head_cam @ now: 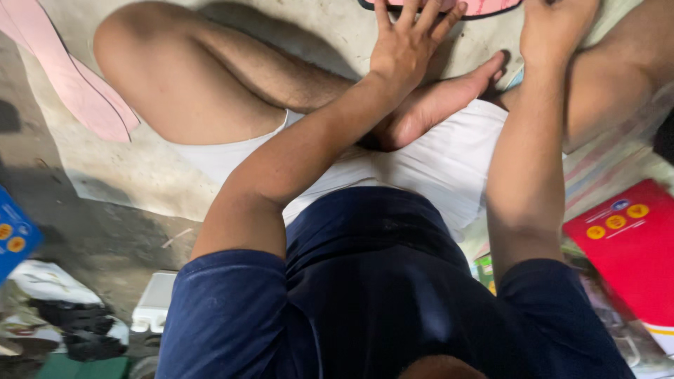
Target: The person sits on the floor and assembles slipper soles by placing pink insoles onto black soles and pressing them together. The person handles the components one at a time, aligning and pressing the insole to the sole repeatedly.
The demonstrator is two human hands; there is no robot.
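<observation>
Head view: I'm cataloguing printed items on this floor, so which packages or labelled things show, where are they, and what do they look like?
Flat red rectangular package: floor at right edge, with yellow round marks and a small blue one.
Blue flat package: left edge, partly cut off, with orange-yellow round marks.
Small green and yellow printed item: beside the right upper arm, mostly hidden.
No screens or signs visible.

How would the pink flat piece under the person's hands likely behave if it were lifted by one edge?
The pink flat piece looks thin and sheet-like, so it would probably flex or droop. Lying flat on the floor, it seems unlikely to roll. The left hand presses it with spread fingers, suggesting it may slide easily.
</observation>
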